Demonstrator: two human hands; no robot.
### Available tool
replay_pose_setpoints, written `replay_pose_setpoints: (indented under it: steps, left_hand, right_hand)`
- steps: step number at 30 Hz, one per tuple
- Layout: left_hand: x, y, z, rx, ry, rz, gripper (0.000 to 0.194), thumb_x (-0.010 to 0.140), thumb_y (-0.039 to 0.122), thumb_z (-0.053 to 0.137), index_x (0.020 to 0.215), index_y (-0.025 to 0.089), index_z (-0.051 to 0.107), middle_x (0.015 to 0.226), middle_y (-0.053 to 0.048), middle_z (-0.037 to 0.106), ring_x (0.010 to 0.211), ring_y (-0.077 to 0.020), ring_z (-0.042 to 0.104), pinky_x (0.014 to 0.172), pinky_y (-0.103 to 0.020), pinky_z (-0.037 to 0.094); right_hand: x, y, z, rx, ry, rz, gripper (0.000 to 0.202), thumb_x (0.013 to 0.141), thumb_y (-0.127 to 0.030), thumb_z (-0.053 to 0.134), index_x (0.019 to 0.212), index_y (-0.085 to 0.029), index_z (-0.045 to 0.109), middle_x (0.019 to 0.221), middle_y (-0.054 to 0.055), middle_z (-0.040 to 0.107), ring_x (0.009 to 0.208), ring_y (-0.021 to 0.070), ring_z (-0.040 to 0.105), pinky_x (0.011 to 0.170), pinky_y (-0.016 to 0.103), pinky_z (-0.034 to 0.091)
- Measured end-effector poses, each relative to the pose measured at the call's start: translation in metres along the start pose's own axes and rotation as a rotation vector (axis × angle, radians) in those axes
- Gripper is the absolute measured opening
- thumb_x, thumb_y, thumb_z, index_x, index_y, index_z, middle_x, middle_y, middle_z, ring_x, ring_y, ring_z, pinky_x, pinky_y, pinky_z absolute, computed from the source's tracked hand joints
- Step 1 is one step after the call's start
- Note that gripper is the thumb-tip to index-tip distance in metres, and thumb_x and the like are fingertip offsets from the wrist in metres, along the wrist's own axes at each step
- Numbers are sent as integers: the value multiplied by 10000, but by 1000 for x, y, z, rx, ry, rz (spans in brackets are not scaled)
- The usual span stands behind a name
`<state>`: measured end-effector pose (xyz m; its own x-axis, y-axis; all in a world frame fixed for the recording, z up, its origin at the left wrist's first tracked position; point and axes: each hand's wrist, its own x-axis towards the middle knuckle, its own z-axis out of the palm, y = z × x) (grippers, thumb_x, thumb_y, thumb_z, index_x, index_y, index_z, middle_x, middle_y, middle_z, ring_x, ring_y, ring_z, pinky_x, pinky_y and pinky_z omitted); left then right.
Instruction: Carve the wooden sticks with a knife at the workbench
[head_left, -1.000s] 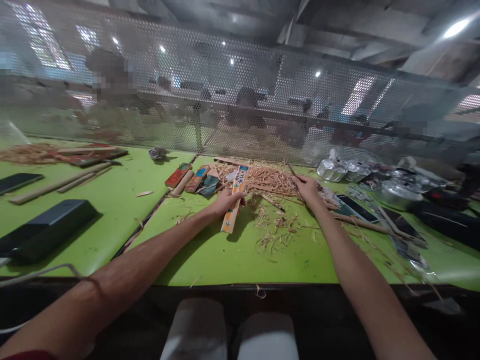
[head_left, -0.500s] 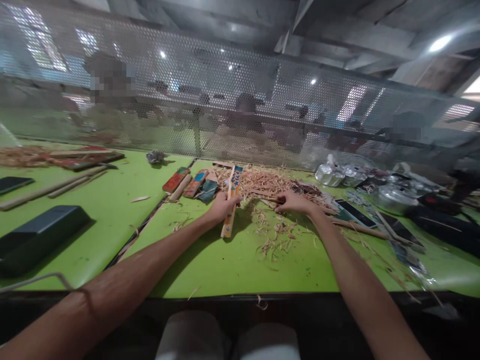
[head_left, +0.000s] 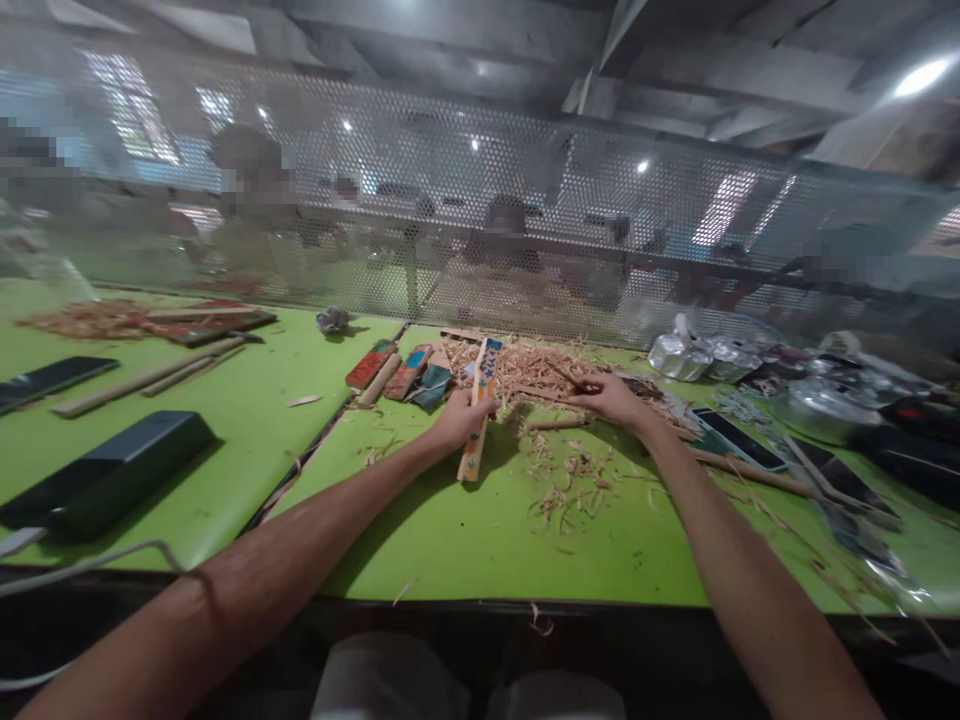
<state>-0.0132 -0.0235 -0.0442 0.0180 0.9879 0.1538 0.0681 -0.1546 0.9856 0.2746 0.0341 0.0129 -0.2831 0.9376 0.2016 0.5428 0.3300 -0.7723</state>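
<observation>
My left hand (head_left: 459, 422) is closed around a flat wooden strip (head_left: 472, 455), painted orange and white with blue marks at its upper end. The strip is held tilted above the green table. My right hand (head_left: 611, 400) reaches to the edge of a heap of wood shavings (head_left: 536, 366), thumb and fingers pinched on a thin brown wooden stick (head_left: 568, 377). Below those fingers, a short pale stick (head_left: 555, 424) lies on the table. Left of my left hand are painted blocks, one red and green (head_left: 372, 365), and a dark green scrap (head_left: 432, 386).
A perforated metal screen (head_left: 450, 240) runs along the back, with people behind it. At left are a black box-shaped device (head_left: 112, 470), a phone (head_left: 56, 380) and wooden rods (head_left: 150, 378). Foil-like silver packets (head_left: 679, 355) and another phone (head_left: 739, 438) lie at right.
My view has shifted slightly left. My right hand has moved up into the shavings, and the short pale stick now shows below it. My left hand still grips the painted strip.
</observation>
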Motion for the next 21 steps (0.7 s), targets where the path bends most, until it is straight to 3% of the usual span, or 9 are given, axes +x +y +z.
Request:
replay_pose_setpoints:
  steps: [4,8,12,16,21]
  left_hand:
    - [-1,5,1,41,-2,-7,268,775,287,693,547,168,620,536,-8,545,514,-124,455,547,-268,368]
    - [-1,4,3,19,-45,-21,273,761,305,737,552,162,635,531,-21,560,507,-131,476,534,-270,377]
    - [0,0,6,-155,-42,-2,307,753,347,786,569,165,621,584,-58,616,520,-130,512,531,-266,416]
    - [0,-1,7,-283,-77,-11,258,771,379,778,738,131,710,754,-125,714,605,-152,598,554,-272,484]
    - [0,0,5,-266,-164,-12,249,741,354,782,754,111,733,794,-146,734,669,-163,634,608,-276,525]
  right_hand:
    - [0,-2,1,287,35,98,313,715,-451,803,811,-215,623,711,13,594,541,113,422,499,251,310]
    - [-5,-21,9,422,-1,98,276,743,-421,777,806,-221,598,769,39,626,508,98,372,462,261,233]
    - [-3,-46,26,452,-118,84,303,725,-437,798,791,-211,608,744,41,622,488,88,350,461,261,206]
    - [3,-62,47,477,-251,124,336,654,-421,855,744,-203,615,668,21,576,491,86,362,467,246,187]
    - [-2,-64,68,469,-210,100,356,640,-453,873,759,-215,636,557,-43,453,468,82,324,458,239,191]
